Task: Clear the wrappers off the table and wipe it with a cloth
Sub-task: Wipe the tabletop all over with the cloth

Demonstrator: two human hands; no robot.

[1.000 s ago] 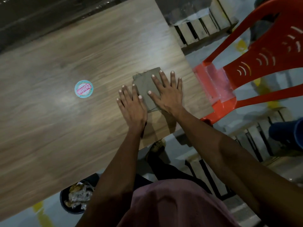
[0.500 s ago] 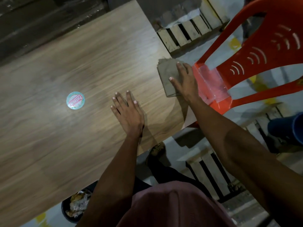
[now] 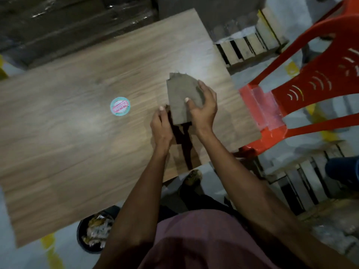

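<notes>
The right hand (image 3: 204, 107) grips a folded grey cloth (image 3: 181, 98), thumb curled over its near face and fingers wrapped round its right edge, holding it lifted above the right end of the table (image 3: 77, 142). The left hand (image 3: 161, 125) meets the cloth's lower left corner, thumb up against the edge; whether its fingers pinch the fabric or only touch it cannot be told, since they are hidden behind the hand. The cloth throws a dark shadow on the wood just below the two wrists. Both bare forearms reach in from the bottom of the view over a maroon shirt (image 3: 204, 239). The table is a long wood-grain top running from lower left to upper right, and a round teal and pink sticker (image 3: 120, 105) lies flat on it, to the left of the hands and apart from them. Below the table's near edge a black bin (image 3: 95, 232) stands on the floor, holding crumpled wrappers (image 3: 97, 228). A red plastic chair (image 3: 303, 90) stands just beside the table's right end, with wooden pallets (image 3: 250, 45) on the floor beyond it.
</notes>
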